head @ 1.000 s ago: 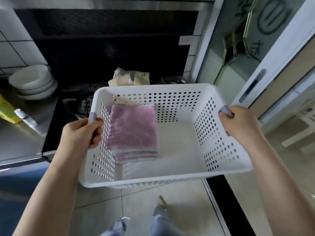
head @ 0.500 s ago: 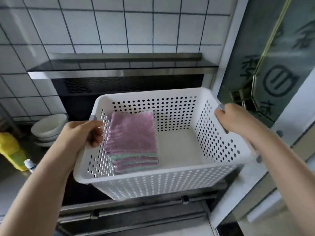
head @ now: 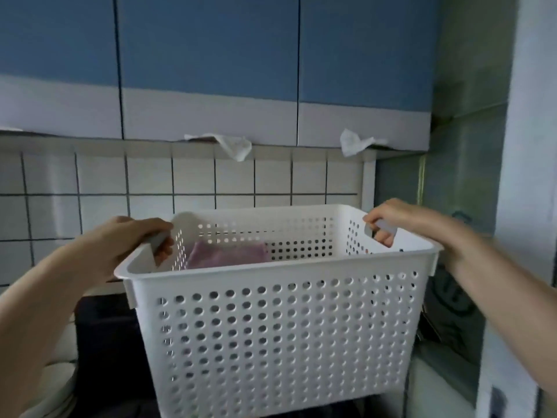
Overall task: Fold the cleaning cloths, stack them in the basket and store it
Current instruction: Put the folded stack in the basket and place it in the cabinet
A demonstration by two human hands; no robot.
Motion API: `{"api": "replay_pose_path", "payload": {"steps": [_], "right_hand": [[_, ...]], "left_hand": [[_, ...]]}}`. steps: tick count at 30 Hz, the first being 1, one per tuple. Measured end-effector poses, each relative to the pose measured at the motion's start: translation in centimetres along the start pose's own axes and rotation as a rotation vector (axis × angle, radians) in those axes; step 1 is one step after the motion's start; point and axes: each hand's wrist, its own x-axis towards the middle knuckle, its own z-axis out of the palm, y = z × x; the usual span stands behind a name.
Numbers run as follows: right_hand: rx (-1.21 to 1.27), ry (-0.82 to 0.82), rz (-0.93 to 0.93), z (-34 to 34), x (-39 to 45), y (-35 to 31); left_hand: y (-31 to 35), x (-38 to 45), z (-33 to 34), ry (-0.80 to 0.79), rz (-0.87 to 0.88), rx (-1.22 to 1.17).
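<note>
- Two hands carry the load. My left hand (head: 132, 239) curls over the grey handle (head: 159, 238) at the left end of the white perforated basket (head: 280, 333), thumb on top, fingertips showing through the handle opening on the inside.
- My right hand (head: 401, 218) grips the matching grey handle (head: 384, 228) at the right end; its fingers wrap the bar and reappear below it inside the basket wall.
- Neither hand is slack. Both are closed firmly on a handle, forearms reaching in from the lower corners of the view.
- The basket is held in the air, roughly level, its near wall facing me and its rim at about the height of the lower tile rows.
- Inside it I see the folded cleaning cloths (head: 227, 254): a pink top layer lying against the left half of the floor, close to the far wall. The near rim hides the lower layers, so I cannot count them.
- Behind the basket stands a wall of white square tiles (head: 193, 182) with dark grout.
- Above the tiles run the wall cabinets (head: 208, 55), blue doors with a pale lower band, all doors closed.
- Two crumpled pieces of white paper (head: 232, 144) hang out from under the cabinet bottom edge, well apart from each other.
- Below the basket on the left is a dark surface (head: 105, 336); detail there is too dim to read.
- A pale frame and greenish glass panel (head: 461, 176) occupy the right side.
</note>
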Motion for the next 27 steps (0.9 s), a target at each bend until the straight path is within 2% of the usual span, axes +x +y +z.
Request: {"api": "replay_pose_path", "payload": {"steps": [4, 7, 11, 14, 16, 18, 20, 23, 27], "right_hand": [[0.059, 0.031, -0.018, -2.4, 1.0, -2.8], [0.000, 0.098, -0.047, -3.6, 1.4, -4.9], [0.000, 0.152, -0.042, -5.0, 2.1, -6.0], [-0.073, 0.205, -0.022, -6.1, 2.4, -6.3], [-0.113, 0.216, -0.001, -6.7, 2.1, -6.2], [-0.125, 0.216, 0.001, -7.4, 2.1, -5.8], [-0.137, 0.225, -0.001, -8.1, 2.1, -5.2], [-0.154, 0.241, 0.004, -9.0, 2.6, -4.5], [-0.172, 0.289, -0.001, -9.4, 2.3, -4.3]], "left_hand": [[4.4, 0.8, 0.9, -0.005, 0.107, 0.137], [7.1, 2.1, 1.5, 0.040, 0.104, 0.288], [9.9, 4.5, 2.5, 0.165, 0.180, 0.761], [11.2, 5.6, 4.0, 0.375, 0.390, 1.123], [12.2, 6.4, 4.9, 0.477, 0.613, 1.103], [13.0, 8.1, 5.8, 0.439, 0.809, 1.029], [13.4, 10.2, 6.4, 0.353, 0.925, 1.105], [13.0, 12.4, 6.6, 0.304, 0.910, 1.218], [12.7, 12.8, 6.7, 0.302, 0.876, 1.206]]}}
